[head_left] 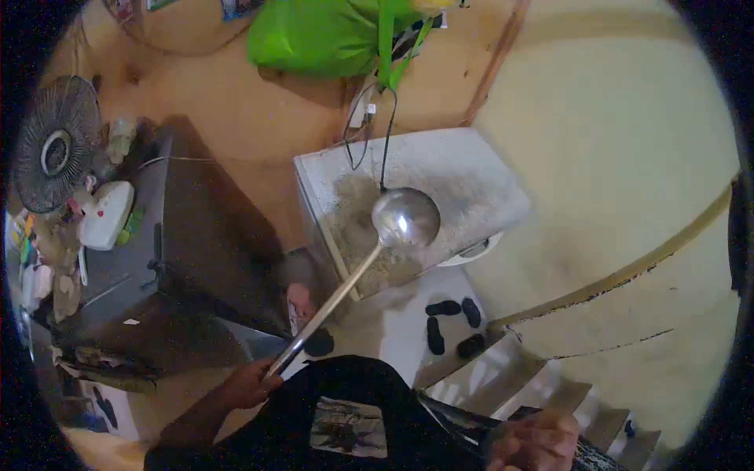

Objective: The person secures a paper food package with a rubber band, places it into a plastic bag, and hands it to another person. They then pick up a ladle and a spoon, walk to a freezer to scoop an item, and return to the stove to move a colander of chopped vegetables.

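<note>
My left hand (253,383) is wrapped around the lower end of a long-handled metal ladle (407,220). Its handle slants up to the right, and the shiny round bowl shows in front of a dusty white appliance top (479,177). Low on the right, my right hand (538,441) has its fingers curled in. It overlaps a dark stair railing (597,457); whether it grips the railing or something else is hidden.
A dark fridge-like cabinet (212,243) stands left, with a fan (55,149) and clutter beside it. A green bag (322,39) hangs above a looped cable (387,141). Black footwear (436,334) lies near descending stairs (522,385).
</note>
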The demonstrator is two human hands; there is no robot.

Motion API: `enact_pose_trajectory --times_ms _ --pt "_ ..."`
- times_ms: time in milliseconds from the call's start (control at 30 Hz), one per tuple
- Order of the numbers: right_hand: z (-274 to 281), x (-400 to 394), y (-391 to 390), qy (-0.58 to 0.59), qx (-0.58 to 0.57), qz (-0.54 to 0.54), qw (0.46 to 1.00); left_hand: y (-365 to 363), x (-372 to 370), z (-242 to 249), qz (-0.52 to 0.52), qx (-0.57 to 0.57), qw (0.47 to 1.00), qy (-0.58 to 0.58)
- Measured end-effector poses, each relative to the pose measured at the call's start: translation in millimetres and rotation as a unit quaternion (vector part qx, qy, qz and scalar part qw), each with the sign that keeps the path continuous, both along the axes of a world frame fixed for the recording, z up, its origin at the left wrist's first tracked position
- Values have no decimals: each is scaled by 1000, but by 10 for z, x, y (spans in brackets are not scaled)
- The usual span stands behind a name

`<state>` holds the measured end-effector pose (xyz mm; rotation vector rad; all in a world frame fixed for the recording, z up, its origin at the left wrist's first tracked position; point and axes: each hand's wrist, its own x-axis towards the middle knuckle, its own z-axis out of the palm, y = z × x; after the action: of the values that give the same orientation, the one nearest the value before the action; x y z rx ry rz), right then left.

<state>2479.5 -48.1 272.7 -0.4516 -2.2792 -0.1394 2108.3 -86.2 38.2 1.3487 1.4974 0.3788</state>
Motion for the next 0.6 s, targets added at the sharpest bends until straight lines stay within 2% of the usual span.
enact_pose_trajectory --times_ms 33,133,267,333,367,400,433,467,533,600 --pt "-67 -52 3 32 52 19 998 17 -36 -46 0 -11 1000 5" --pt "-193 -209 47 79 86 20 993 24 -179 -23 8 -46 998 39" --pt "-280 -290 81 92 63 7 994 -36 -119 46 -29 32 999 29" --pt "-524 -275 122 115 -5 -62 991 -125 -117 -25 24 16 998 -54" --pt "-507 -259 207 -54 -145 -146 977 -155 -107 -43 24 12 998 -53" --pt "-466 -262 348 -221 -277 -221 909 -182 -91 -61 18 68 996 -60" --pt "-701 -374 604 -59 -266 -226 935 -202 -102 -68 13 125 990 -67" --pt "-1081 -500 903 104 -248 -226 936 -219 -125 -17 12 121 990 -67" --pt "-1596 -450 1306 164 -477 -193 842 -242 -105 127 43 24 997 -66" --pt "-1915 -487 1544 130 -491 -211 835 -294 -121 39 38 25 997 -67"
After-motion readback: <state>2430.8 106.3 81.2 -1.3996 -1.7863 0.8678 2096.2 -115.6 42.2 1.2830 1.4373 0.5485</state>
